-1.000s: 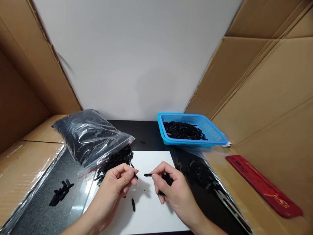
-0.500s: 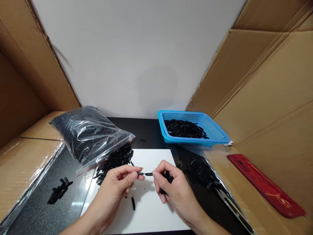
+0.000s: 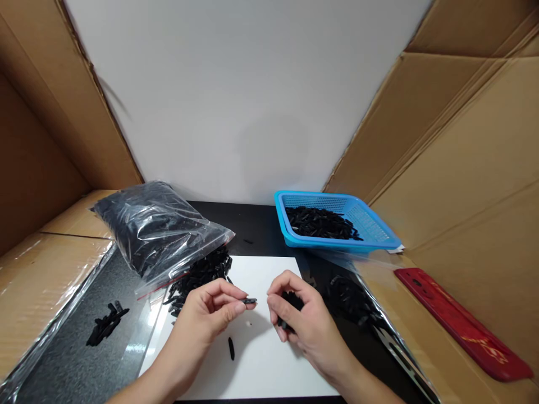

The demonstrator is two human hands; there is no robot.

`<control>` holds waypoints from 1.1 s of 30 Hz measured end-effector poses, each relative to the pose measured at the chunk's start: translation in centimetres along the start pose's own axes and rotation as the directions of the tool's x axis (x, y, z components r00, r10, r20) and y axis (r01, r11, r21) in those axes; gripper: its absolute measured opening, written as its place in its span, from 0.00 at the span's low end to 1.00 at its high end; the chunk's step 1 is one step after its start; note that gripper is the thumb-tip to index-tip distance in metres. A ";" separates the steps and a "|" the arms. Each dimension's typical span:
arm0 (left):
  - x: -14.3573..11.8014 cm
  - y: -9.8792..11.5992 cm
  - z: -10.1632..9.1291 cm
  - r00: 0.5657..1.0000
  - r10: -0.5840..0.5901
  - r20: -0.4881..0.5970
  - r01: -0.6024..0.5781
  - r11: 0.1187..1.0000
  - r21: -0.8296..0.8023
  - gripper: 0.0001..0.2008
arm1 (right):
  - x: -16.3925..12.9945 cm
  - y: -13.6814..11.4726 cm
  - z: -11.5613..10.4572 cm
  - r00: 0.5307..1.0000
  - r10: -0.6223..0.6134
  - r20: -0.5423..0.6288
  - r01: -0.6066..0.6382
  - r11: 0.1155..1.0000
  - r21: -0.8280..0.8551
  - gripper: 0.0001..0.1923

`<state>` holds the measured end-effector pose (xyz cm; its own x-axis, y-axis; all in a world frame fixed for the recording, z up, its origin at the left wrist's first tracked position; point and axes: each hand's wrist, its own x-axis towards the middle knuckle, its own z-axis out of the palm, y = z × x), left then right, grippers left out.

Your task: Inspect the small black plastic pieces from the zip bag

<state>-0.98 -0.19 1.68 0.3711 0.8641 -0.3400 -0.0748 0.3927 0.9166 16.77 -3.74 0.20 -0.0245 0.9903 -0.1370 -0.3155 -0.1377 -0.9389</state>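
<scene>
Between the thumb and fingers of my left hand is a small, slim black piece, its tip pointing right. My right hand is curled around several small black pieces in its palm; its thumb and index fingertips are together. A gap separates the two hands above a white sheet. One loose black piece lies on the sheet below my left hand. Behind that hand spreads a heap of black pieces.
A clear zip bag full of black pieces rests at the back left. At the back right stands a blue basket holding more. A small black cluster lies far left, a red object far right. Cardboard walls flank the space.
My hands have moved apart. The black piece that showed at my right fingertips no longer shows there, and a black piece now sticks out further from my left fingertips.
</scene>
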 end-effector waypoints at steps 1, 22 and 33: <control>0.0 0.0 0.0 1.000 0.016 0.003 -0.016 1.000 0.014 0.12 | -0.1 0.2 0.0 0.998 -0.057 -0.015 0.056 0.994 -0.094 0.09; -0.5 -0.1 -0.1 0.985 0.165 0.041 -0.170 0.972 0.163 0.09 | -0.7 0.0 0.9 0.891 -0.450 0.055 0.390 0.699 -0.600 0.04; -0.5 0.8 0.0 1.000 -0.025 -0.013 0.015 0.850 -0.526 0.28 | 0.6 -3.8 -9.2 0.916 -0.355 0.187 0.248 0.134 -0.959 0.09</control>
<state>-1.21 -0.34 2.64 0.3610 0.8578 -0.3658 -0.5453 0.5124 0.6634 26.68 -2.78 0.78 -0.0883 0.9597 0.2669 0.8618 0.2079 -0.4626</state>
